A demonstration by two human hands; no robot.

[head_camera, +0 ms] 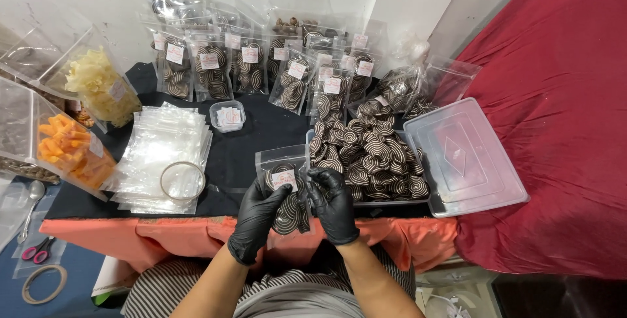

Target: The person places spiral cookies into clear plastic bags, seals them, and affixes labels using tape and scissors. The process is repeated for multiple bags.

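Both my hands wear black gloves and hold one clear plastic pouch (285,187) filled with brown-and-cream spiral cookies, a small white label on its front. My left hand (256,217) grips the pouch's left side. My right hand (332,204) pinches its right upper edge. Just beyond my right hand sits a clear tub (311,139) heaped with loose spiral cookies (369,158). Behind it, rows of filled, labelled pouches (248,70) lean against the white wall.
A stack of empty clear pouches (163,155) with a tape ring (182,180) lies to the left. A small tub of labels (228,116) stands behind it, the clear lid (465,156) on the red cloth to the right. Bins of yellow and orange snacks (72,151) stand far left; scissors (36,251) lie below.
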